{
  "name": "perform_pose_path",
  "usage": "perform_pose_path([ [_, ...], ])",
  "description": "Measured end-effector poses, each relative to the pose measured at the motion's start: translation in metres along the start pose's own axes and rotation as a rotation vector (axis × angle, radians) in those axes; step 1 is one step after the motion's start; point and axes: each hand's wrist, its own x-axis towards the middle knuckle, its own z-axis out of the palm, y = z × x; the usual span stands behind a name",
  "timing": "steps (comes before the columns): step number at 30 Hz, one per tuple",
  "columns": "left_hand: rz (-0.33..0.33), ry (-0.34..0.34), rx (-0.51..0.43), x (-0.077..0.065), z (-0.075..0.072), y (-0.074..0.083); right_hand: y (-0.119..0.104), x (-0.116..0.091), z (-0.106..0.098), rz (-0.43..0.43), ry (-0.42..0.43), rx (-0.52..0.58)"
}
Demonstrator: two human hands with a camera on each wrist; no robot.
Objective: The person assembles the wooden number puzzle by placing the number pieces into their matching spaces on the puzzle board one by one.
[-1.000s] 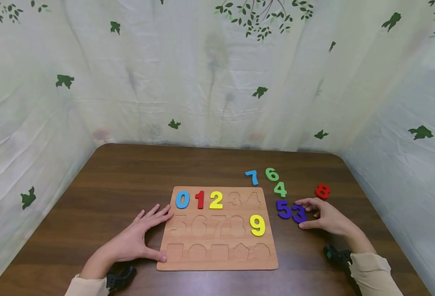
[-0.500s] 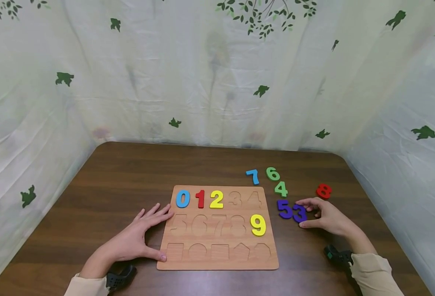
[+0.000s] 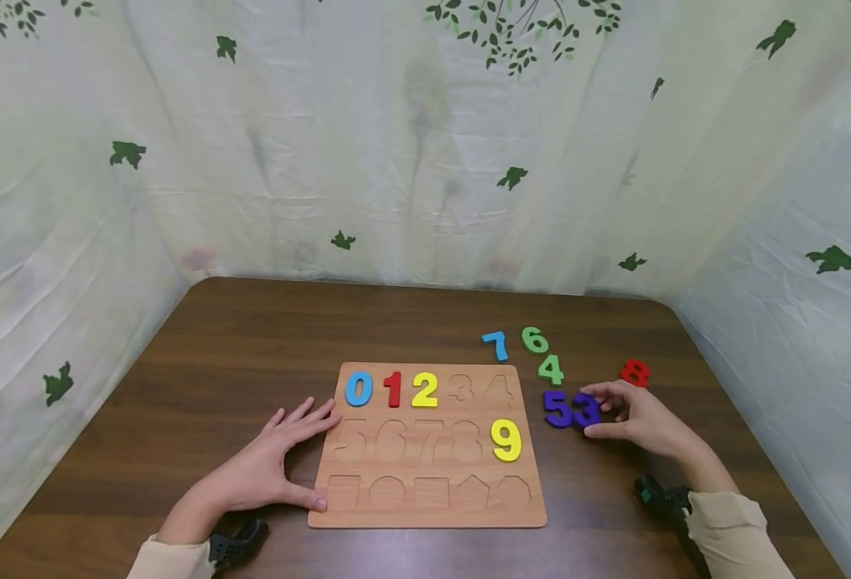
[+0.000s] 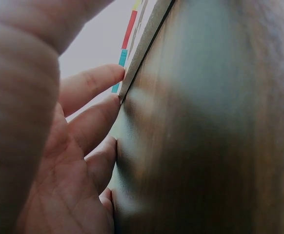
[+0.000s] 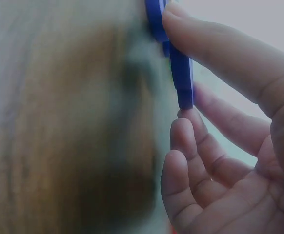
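My right hand (image 3: 643,422) pinches a purple number 3 (image 3: 589,410) between thumb and fingertips, right of the wooden number board (image 3: 425,519). In the right wrist view the thumb lies along one side of the purple 3 (image 5: 182,73), with fingertips at its other end. A purple 5 (image 3: 558,410) sits just left of it. My left hand (image 3: 259,466) has its fingers spread at the board's left edge, thumb on the near corner. In the left wrist view two fingertips (image 4: 115,73) touch the board's side. A blue 0 (image 3: 359,389), red 1 (image 3: 392,389), yellow 2 (image 3: 425,390) and yellow 9 (image 3: 506,440) lie on the board.
Beyond the board's right corner lie a blue 7 (image 3: 496,345), a green 6 (image 3: 535,340) and a green 4 (image 3: 552,370). A red 8 (image 3: 635,372) is behind my right hand. Curtains with leaf prints surround the brown table (image 3: 266,330).
My right hand and the purple 3 have shifted slightly up in the head view, and the hand now partly covers the red 8. The left hand stays on the board.
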Motion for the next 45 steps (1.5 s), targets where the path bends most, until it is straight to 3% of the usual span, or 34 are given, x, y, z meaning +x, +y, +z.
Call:
perform_pose_path([
  [26, 0.002, 0.004, 0.008, 0.000, 0.000, 0.000, -0.042, 0.034, 0.012, -0.032, 0.030, -0.040],
  [45, -0.002, 0.006, -0.002, 0.000, 0.001, 0.000, -0.069, 0.074, 0.037, -0.089, -0.047, 0.000],
])
